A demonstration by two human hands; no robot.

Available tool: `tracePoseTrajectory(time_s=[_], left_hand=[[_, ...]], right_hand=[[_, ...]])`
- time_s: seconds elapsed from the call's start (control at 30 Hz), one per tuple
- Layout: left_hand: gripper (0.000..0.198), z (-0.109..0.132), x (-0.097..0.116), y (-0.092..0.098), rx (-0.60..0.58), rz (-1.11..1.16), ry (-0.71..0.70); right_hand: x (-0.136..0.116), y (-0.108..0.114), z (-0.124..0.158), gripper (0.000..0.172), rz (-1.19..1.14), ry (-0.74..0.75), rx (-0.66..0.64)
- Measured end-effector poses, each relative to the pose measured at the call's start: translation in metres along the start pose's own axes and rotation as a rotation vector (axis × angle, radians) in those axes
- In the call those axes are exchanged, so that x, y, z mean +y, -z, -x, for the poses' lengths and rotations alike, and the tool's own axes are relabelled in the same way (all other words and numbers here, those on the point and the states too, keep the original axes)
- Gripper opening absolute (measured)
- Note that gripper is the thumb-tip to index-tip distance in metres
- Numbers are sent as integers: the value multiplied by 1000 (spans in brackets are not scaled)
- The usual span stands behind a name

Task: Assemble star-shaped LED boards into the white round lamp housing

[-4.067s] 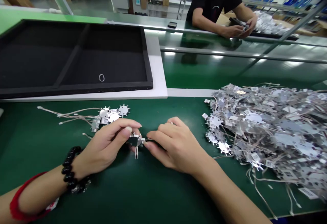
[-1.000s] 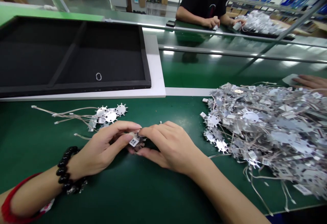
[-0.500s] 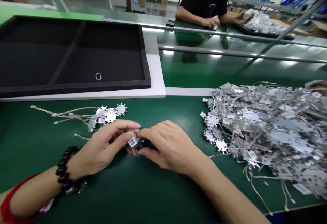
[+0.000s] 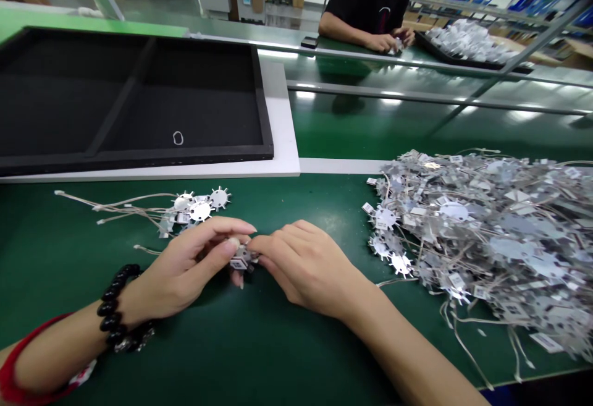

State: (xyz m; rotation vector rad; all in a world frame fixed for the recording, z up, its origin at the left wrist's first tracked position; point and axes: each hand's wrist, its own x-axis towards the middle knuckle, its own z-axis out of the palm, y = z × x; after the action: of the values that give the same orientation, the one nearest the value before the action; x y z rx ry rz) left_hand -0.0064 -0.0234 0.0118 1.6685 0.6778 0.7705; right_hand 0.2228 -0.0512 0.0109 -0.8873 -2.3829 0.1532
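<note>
Between my two hands is a small silvery metal part with spiky tabs and a white printed label (image 4: 239, 263). My left hand (image 4: 185, 270) pinches it between thumb and fingers. From the other side, the thumb and index finger of my right hand (image 4: 308, 267) close on its edge; my fingers cover much of it. Just beyond my left hand lies a small group of round, toothed metal plates (image 4: 201, 211) with thin white cables (image 4: 125, 208) trailing left. A large heap of similar plates and cables (image 4: 500, 233) spreads to the right of my right hand.
A black divided tray (image 4: 204, 103) rests on a white board (image 4: 282, 115) at the back left, with a small white loop (image 4: 178, 138) inside. Across the bench, a person (image 4: 365, 10) handles small pieces beside a black tray of white parts (image 4: 467, 41).
The labelled metal part has tilted between my fingers, its label now facing lower. My right thumb has moved up closer to my index finger. The person opposite has brought both hands together.
</note>
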Motion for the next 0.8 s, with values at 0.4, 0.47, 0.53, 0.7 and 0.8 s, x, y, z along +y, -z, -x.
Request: tracePoseTrajectory(time_s=[0.4,0.47,0.53,0.7,0.8], left_hand=[[33,1,0,-3,21,66,11],[36,1,-3,0,-9,41,-4],[36,1,-4,1,-8,18,-11],[36,-1,-5,0,-7,8,-21],[36,-1,-5,0,-5,-3,-16]], right_hand=[[-1,1,0,18,27,-38,-12],[-1,2,-1,18,27,-42,-15],[0,4,-1,20,12,-39,-24],[1,5,-2,21,2,-28,-28],[1,4,-2,22,21,-21,-14]])
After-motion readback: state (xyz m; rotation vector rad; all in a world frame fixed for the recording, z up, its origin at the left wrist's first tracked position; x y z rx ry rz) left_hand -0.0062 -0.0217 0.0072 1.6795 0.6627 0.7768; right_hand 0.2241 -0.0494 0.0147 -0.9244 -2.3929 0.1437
